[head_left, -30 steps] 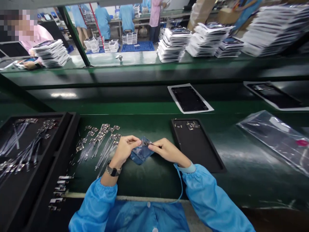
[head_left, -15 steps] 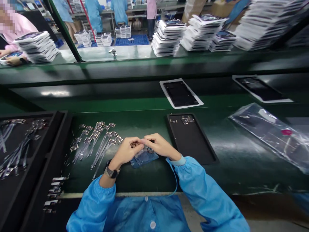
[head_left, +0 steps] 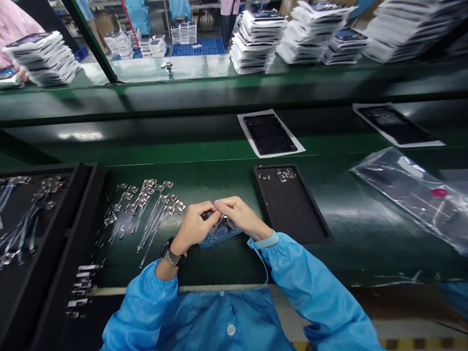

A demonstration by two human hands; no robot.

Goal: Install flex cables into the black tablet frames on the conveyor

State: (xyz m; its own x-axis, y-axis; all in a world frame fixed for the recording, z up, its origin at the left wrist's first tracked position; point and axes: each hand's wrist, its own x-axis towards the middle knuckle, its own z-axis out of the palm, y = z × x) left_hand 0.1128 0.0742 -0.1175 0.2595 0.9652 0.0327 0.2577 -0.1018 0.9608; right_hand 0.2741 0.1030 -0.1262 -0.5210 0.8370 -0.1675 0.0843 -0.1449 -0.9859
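Observation:
My left hand [head_left: 195, 225] and my right hand [head_left: 239, 217] meet fingertip to fingertip over a small blue circuit board [head_left: 219, 234] that rests on the green bench. Both hands pinch at a small part on top of the board, which their fingers mostly hide. A watch sits on my left wrist. Just left of my hands lie several flat flex cables [head_left: 146, 212] with metal connector ends. To the right of my hands lies a black phone housing [head_left: 290, 204], face up.
A black tray [head_left: 44, 229] with more flex cables stands at the left. A phone panel on white paper [head_left: 270, 133] and another one [head_left: 397, 124] ride on the belt behind. A clear plastic bag [head_left: 413, 195] lies at the right. Stacks of white trays [head_left: 256, 41] line the far shelf.
My hands have drawn together over the blue board, from apart at its ends to touching at its middle. The view has tilted down slightly.

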